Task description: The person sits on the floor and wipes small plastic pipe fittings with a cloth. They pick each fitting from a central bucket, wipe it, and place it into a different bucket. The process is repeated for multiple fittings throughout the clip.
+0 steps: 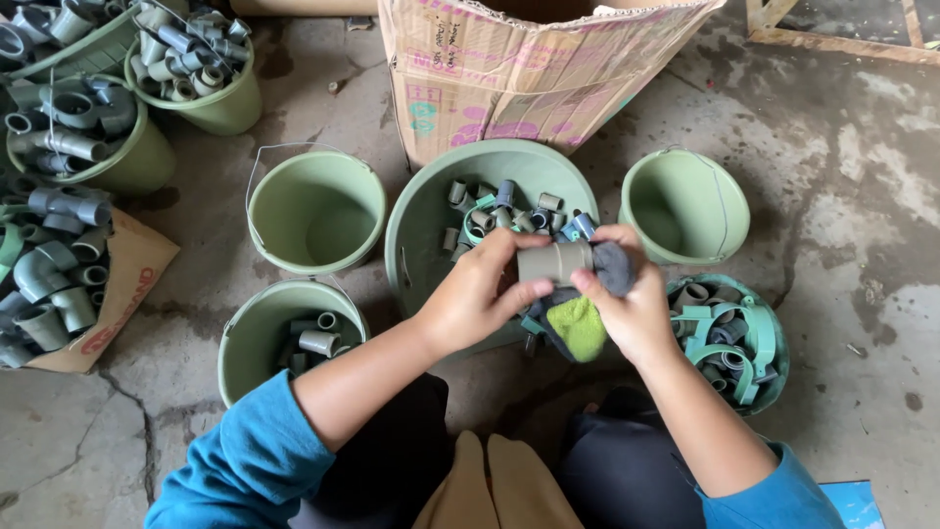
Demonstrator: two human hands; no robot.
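My left hand [477,294] grips a short grey pipe coupling [554,262] by its left end, above the near rim of a large green basin [421,220]. My right hand [627,299] presses a grey and lime-green cloth [580,323] against the coupling's right end. The basin holds several grey pipe fittings [499,211] and green clips at its far side. Both forearms wear blue sleeves.
An empty green bucket [315,211] stands left of the basin, another [683,206] to its right. A bucket [284,338] at near left holds a few couplings. A bucket [729,338] at right holds green clamps. More fitting-filled buckets [196,64] and a cardboard box [519,69] lie beyond.
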